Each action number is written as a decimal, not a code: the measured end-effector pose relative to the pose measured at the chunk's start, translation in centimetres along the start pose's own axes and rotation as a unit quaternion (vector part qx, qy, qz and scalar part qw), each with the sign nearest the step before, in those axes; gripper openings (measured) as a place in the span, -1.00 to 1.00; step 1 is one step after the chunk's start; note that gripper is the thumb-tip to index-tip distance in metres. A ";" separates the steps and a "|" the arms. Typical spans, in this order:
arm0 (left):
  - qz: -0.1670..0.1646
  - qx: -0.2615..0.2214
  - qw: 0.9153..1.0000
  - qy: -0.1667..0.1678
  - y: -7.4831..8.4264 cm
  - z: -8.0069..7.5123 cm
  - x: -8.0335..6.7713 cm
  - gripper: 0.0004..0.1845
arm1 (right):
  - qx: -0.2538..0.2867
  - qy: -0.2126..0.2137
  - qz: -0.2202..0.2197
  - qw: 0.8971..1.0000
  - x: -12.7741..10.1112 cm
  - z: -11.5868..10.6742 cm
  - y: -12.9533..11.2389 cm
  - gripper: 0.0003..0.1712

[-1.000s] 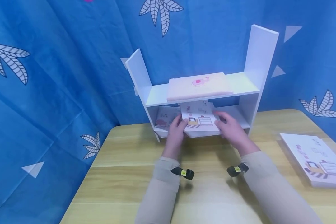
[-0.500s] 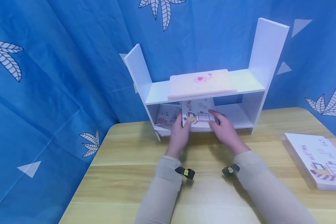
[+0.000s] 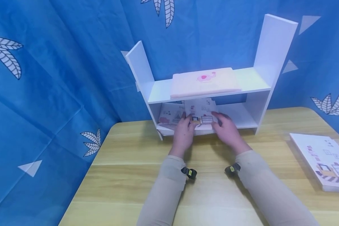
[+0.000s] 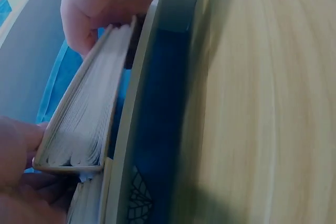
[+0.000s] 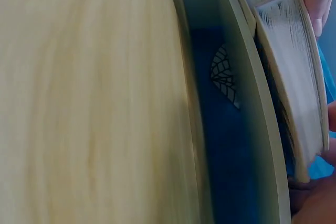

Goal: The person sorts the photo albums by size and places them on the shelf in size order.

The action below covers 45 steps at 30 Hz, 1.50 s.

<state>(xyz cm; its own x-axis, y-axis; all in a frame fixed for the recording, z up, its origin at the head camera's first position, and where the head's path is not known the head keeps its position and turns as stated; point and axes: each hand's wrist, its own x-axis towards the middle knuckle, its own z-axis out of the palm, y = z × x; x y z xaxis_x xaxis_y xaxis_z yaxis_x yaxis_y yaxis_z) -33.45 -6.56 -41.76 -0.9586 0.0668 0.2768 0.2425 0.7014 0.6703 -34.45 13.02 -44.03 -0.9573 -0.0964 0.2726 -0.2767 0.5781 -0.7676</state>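
- Inside the lower bay of the white shelf unit [image 3: 275, 47]: the held book [image 3: 201, 111], printed cover up, its near edge at the front of the bay.
- Left hand [image 3: 183, 135]: grips the held book at its near left corner, thumb on the cover.
- Right hand [image 3: 227, 130]: grips the right side, thumb above; the right wrist view shows fingers beneath that end, between book and lower board [image 3: 238, 116].
- Attitude: the wrist views show the right end raised off the lower board. Whether any part rests on the board, cannot tell.
- Obstruction, left: a second book [image 3: 169, 113] lies on the lower board just beside the held book. Left wrist view shows their ends meeting or nearly so; contact uncertain. Left fingers sit close to that join.
- Obstruction, above: the upper board [image 3: 248, 80] roofs the far part of the held book.
- On the upper board: a pale pink folded cloth [image 3: 204, 86], elephant motif.
- Right side of the wooden table [image 3: 115, 175]: a white book or stack [image 3: 325, 163], similar cover, well apart from the unit.
- Both wrists: dark straps [image 3: 189, 172] with yellow labels, over light sleeves [image 3: 164, 191].
- Far side: blue curtain [image 3: 73, 62], leaf and triangle prints, behind the unit.
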 end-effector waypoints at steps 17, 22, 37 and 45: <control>0.062 0.173 0.982 -0.051 -0.8 -1.6 -0.1 -0.46 | -0.128 -0.038 -0.024 0.991 0.0 -0.1 0.0 -0.38; 0.072 0.195 0.978 -0.029 -0.9 -1.2 0.0 -0.49 | -0.150 -0.051 -0.028 0.987 0.0 -0.2 -0.1 -0.37; 0.063 0.178 0.982 -0.026 -1.0 -1.0 -0.4 -0.53 | -0.112 -0.064 -0.048 0.991 -0.7 -0.4 0.9 -0.34; 0.069 0.171 0.982 -0.039 -0.7 -1.6 -0.5 -0.53 | -0.101 -0.076 -0.042 0.991 -1.2 -1.2 0.9 -0.31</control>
<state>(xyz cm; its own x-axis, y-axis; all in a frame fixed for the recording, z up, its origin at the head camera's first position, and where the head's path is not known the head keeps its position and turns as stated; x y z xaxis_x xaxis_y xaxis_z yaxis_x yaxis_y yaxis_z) -32.92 -8.22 -41.22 -0.9318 0.2237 0.2859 0.3200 0.8782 0.3555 -33.45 14.65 -44.38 -0.9374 -0.2628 0.2286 -0.3483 0.7115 -0.6103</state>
